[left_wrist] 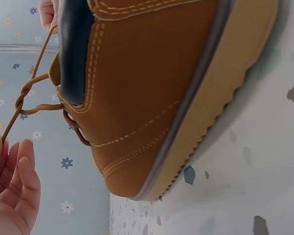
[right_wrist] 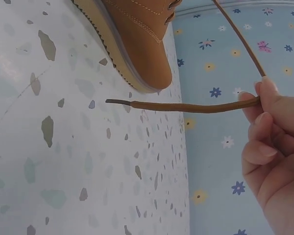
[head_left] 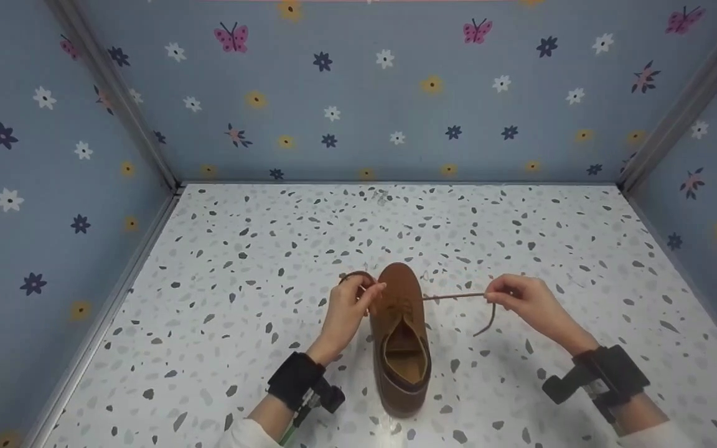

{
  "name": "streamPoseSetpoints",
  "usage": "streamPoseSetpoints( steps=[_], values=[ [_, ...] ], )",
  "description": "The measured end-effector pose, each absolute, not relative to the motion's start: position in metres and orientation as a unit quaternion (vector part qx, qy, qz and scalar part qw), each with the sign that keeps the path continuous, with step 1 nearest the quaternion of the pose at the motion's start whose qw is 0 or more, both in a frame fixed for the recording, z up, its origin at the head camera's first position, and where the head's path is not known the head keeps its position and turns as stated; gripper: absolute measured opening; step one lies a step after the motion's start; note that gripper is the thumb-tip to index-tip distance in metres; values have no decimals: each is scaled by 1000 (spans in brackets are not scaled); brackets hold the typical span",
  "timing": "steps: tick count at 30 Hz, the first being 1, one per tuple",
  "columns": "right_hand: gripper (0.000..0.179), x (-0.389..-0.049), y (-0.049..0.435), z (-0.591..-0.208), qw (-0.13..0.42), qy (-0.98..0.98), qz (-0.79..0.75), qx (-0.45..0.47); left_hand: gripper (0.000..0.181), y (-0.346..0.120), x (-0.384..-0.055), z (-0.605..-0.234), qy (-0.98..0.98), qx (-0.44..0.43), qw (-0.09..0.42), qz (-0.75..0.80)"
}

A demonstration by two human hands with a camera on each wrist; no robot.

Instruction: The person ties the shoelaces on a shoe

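A brown lace-up shoe [head_left: 399, 277] stands upright with its toe pointing away from me. Beside its left side, my left hand [head_left: 347, 310] pinches one end of the brown shoelace between thumb and fingertips. My right hand [head_left: 533, 308] pinches the other end out to the right, and that stretch of shoelace [head_left: 455, 297] runs taut from the shoe. In the left wrist view, the two lace strands twist round each other at a crossing [left_wrist: 20, 100] above the eyelets. Past my right fingertips, a loose lace tip [right_wrist: 196, 108] hangs free in the right wrist view.
The shoe rests on a white speckled surface [head_left: 271, 249]. Blue panels with flowers and butterflies, such as the back panel [head_left: 365, 87], enclose it at the back and both sides. Black wrist mounts [head_left: 296, 379] are strapped on both forearms.
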State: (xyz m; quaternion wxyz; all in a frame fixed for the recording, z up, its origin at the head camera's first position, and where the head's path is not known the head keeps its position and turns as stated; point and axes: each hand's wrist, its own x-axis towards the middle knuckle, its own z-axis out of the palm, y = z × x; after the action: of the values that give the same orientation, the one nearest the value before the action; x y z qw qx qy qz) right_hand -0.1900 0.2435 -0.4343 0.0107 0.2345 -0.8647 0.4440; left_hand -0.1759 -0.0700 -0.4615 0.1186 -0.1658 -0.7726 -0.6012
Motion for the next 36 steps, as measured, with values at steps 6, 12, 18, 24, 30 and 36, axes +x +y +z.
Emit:
streamPoseSetpoints(
  steps=[6, 12, 18, 24, 30, 36],
  values=[
    [4, -186, 258, -441, 17, -873, 437, 217, 14, -73, -160, -447, -771, -158, 103, -608],
    [5, -182, 271, -446, 7, -875, 440, 199, 14, -75, -150, -444, -769, -141, 96, -617],
    [4, -179, 279, -451, 18, -873, 442, 203, 13, -76, -148, -452, -753, -127, 78, -641],
    [7, -175, 286, -454, 22, -877, 438, 194, 13, -77, -146, -453, -751, -115, 79, -646],
    [5, -170, 293, -455, 9, -885, 427, 183, 13, -80, -143, -455, -753, -100, 85, -645],
    [5, -163, 293, -447, 6, -886, 423, 189, 13, -80, -139, -454, -756, -87, 80, -643]
  ],
)
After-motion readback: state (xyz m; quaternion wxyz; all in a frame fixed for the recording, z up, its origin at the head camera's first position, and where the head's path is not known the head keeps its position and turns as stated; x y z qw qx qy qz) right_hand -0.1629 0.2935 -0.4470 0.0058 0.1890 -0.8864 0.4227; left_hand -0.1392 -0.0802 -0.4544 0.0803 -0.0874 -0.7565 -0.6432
